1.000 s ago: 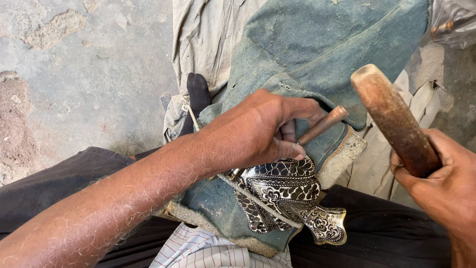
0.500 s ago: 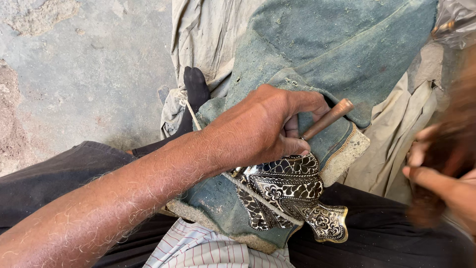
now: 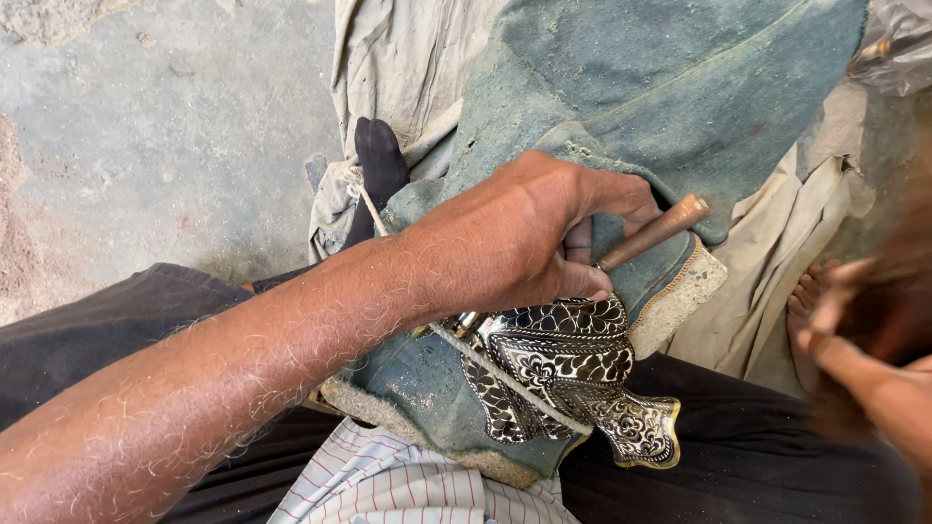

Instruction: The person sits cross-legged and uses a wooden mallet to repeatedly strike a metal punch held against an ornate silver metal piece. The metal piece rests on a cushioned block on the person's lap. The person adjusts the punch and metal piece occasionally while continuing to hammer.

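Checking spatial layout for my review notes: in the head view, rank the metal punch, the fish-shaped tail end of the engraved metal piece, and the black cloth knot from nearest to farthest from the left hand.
1. Metal punch: gripped in the left hand, sticking out to its right.
2. Black cloth knot: up and left of the hand, beside the wrist.
3. Tail end of the engraved metal piece: lowest, down and right, on the padded block.

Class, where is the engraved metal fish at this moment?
In the head view, the engraved metal fish lies low at centre on the blue-green padded block, tied by a string, just below the left hand.
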